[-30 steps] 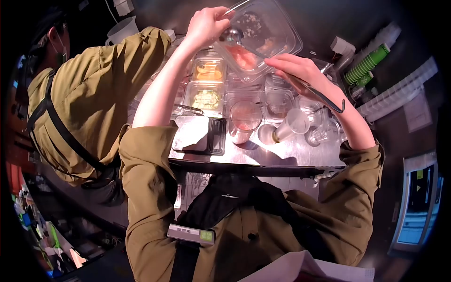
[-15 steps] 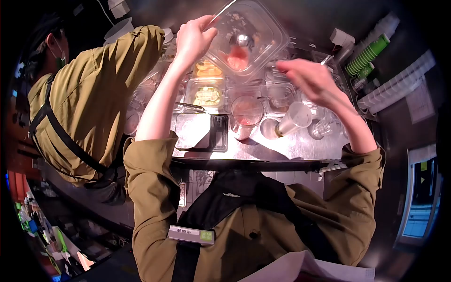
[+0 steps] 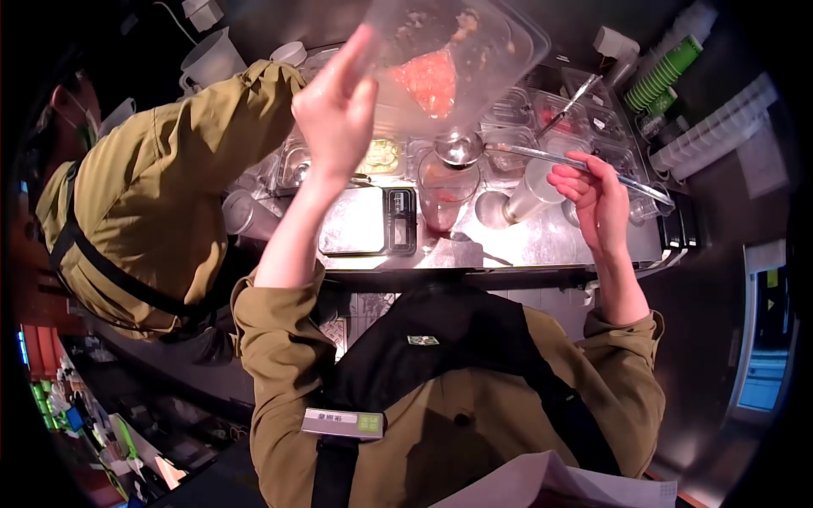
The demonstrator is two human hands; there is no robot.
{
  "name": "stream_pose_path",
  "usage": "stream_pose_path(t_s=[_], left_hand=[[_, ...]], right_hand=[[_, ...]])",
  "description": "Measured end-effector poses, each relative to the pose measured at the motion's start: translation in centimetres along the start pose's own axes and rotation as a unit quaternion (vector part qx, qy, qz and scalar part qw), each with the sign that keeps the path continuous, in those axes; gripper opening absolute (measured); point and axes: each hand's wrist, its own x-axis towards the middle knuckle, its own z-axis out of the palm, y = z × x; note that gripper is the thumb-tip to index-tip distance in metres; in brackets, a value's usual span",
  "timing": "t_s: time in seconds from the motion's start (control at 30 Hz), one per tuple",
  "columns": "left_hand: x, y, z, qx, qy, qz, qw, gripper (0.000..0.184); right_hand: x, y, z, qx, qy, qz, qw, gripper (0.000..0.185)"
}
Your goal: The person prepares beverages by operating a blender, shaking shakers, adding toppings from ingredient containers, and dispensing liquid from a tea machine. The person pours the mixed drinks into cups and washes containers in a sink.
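Raised at the upper middle, my left hand (image 3: 336, 114) grips the near left side of a tilted clear container (image 3: 500, 59) with red-pink pulp (image 3: 429, 82) in its corner. My right hand (image 3: 597, 193) pinches the long handle of a metal ladle (image 3: 559, 158). The ladle's bowl (image 3: 459, 149) hangs over the mouth of a clear cup (image 3: 447, 190), just below the container. Some red pulp lies inside that cup. A scale (image 3: 366, 222) sits left of the cup, and an empty-looking clear cup (image 3: 535, 196) leans to its right.
A co-worker in an olive shirt (image 3: 161, 169) stands at the left, one arm stretched over the table. Lidded clear tubs (image 3: 559, 118) fill the back. Green cups (image 3: 665, 76) and clear cup stacks (image 3: 720, 131) are at the right. A white jug (image 3: 212, 61) stands at the upper left.
The ladle has come out of the container and down over the cup. My right hand has moved lower, and my left hand has brought the container nearer. The pulp has gathered in its corner.
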Motion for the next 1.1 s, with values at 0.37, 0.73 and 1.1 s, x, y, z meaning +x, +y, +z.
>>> stream_pose_path(t_s=[0.37,0.73,1.1], left_hand=[[-3.2,-4.7,3.3,0.051,0.086,0.303,0.948,0.036],[-4.5,-6.4,3.7,0.042,0.076,0.284,0.955,0.04],[-3.8,-7.2,4.5,0.044,0.045,0.28,0.958,0.038]], right_hand=[[2.9,2.4,0.2,0.0,0.007,0.005,1.0,0.035],[3.5,3.4,-0.4,-0.009,0.018,0.033,0.999,0.035],[4.5,3.9,-0.6,0.002,0.029,0.052,0.998,0.035]])
